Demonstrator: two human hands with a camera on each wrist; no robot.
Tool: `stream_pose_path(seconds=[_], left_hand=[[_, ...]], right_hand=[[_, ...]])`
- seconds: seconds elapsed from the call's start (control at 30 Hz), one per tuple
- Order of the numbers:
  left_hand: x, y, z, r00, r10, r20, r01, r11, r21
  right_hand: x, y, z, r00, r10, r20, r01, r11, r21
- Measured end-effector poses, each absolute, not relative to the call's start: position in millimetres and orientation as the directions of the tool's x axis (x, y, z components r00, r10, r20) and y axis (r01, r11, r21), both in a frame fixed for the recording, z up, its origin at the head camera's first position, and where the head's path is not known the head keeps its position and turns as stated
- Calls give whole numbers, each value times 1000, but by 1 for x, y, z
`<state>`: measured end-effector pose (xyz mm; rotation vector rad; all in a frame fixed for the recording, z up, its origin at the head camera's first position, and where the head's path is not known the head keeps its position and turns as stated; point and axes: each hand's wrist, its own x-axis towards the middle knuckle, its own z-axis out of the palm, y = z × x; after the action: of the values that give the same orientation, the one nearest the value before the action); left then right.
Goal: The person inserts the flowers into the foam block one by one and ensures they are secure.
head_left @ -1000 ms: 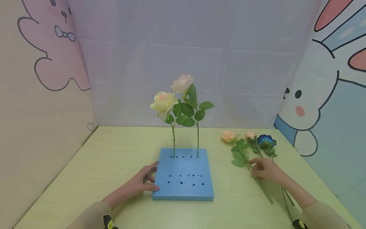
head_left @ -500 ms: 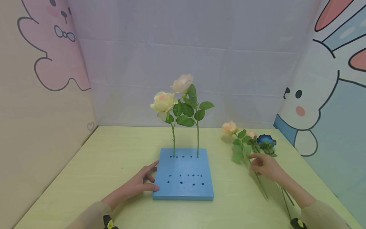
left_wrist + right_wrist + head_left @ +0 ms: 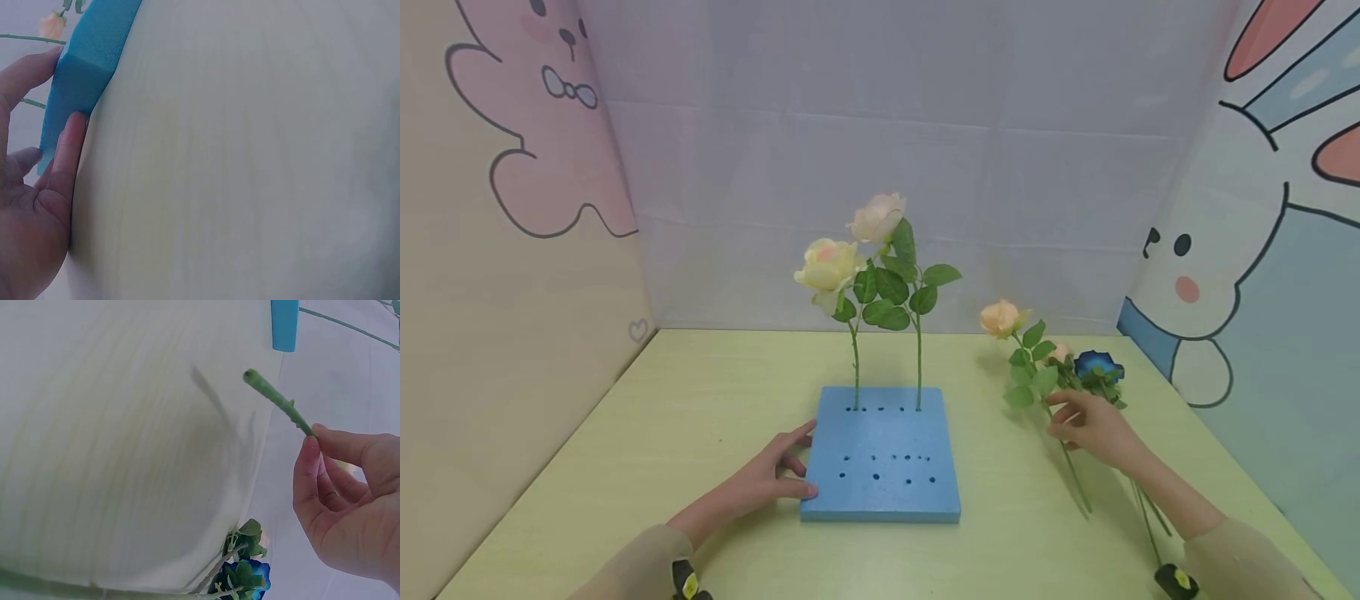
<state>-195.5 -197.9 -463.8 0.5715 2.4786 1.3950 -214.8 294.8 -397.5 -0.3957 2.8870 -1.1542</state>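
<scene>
My right hand (image 3: pixel 1093 429) pinches the green stem of a peach rose (image 3: pixel 1000 319) between thumb and fingers. The bloom points up and to the left, above the table, and the bare stem end (image 3: pixel 252 376) shows in the right wrist view. At the left edge of a blue foam board (image 3: pixel 880 437) my left hand (image 3: pixel 767 477) rests with its fingers spread, touching the board's side, as the left wrist view also shows. Two roses, one yellow (image 3: pixel 829 268) and one pale pink (image 3: pixel 878 218), stand upright in the board's back row of holes.
Right of the held stem, a blue rose (image 3: pixel 1098 367) and another peach rose (image 3: pixel 1061 353) lie on the table (image 3: pixel 722 375), stems toward the front and partly behind the right arm. Several more holes run across the board. A pale curtain (image 3: pixel 805 167) closes off the back.
My right hand has lifted the peach rose off the table, raising its bloom, and moved slightly left and up with it. The left hand and the board have stayed put.
</scene>
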Motion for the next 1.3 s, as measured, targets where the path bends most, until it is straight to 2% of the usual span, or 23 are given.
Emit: stream_pose_path(seconds=[0.9, 1.3], left_hand=[[-195, -198, -466, -897, 441, -42, 189, 467, 864], [-195, -199, -465, -898, 437, -46, 182, 466, 866]], right_hand=[[-217, 277, -392, -958, -204, 203, -287, 627, -724], [-218, 266, -387, -945, -230, 231, -325, 608, -725]])
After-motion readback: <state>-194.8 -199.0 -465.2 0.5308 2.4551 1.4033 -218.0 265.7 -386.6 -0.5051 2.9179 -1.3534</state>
